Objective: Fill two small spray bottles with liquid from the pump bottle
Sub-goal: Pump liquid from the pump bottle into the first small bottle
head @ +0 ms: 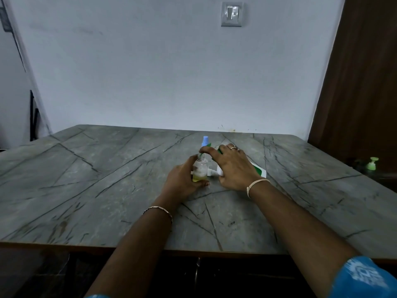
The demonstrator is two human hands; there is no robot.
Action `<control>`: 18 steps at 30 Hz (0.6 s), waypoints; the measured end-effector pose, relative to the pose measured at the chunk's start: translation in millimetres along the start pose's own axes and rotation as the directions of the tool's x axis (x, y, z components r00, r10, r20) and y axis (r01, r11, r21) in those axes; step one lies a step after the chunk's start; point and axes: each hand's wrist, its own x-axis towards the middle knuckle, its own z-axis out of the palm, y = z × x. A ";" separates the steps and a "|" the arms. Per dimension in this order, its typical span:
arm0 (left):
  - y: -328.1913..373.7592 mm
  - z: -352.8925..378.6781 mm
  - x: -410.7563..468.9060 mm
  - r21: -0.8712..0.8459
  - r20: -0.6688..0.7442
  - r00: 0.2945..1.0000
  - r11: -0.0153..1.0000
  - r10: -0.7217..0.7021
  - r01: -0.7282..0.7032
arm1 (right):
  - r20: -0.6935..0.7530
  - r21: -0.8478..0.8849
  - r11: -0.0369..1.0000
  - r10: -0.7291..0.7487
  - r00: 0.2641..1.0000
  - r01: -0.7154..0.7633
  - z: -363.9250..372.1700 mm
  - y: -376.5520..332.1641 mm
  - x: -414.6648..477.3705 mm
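Note:
A small clear spray bottle (200,168) stands uncapped on the marbled table (107,179), with a little yellow liquid at its bottom. My left hand (182,181) grips it from the left. My right hand (233,166) lies over the white pump bottle with the green label (258,171) and holds it, fingers reaching to the small bottle's mouth. The pump's green head is mostly hidden under those fingers. A second small bottle with a blue spray cap (205,140) stands just behind. A small white part (211,173) lies between my hands.
The table's far edge meets a pale wall with a switch (232,14). A dark wooden door (361,93) is at the right. Beside it, off the table, stands a light green pump dispenser (372,164). The table's near edge (150,247) runs under my forearms.

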 end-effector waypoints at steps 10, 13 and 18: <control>0.8 -1.1 -0.8 -0.030 -0.003 1.000 0.999 -0.011 0.011 | -0.005 -0.037 0.999 -0.002 1.000 0.001 0.0 -0.7 0.5; -0.4 -0.5 -0.6 -0.035 -0.003 1.000 0.999 -0.011 0.011 | 0.009 -0.039 0.999 -0.005 1.000 0.005 -1.3 -0.4 -1.5; -2.0 -0.1 -0.3 -0.056 -0.003 1.000 0.998 -0.012 0.012 | 0.014 -0.005 1.000 0.015 1.000 -0.015 -0.8 -2.9 2.5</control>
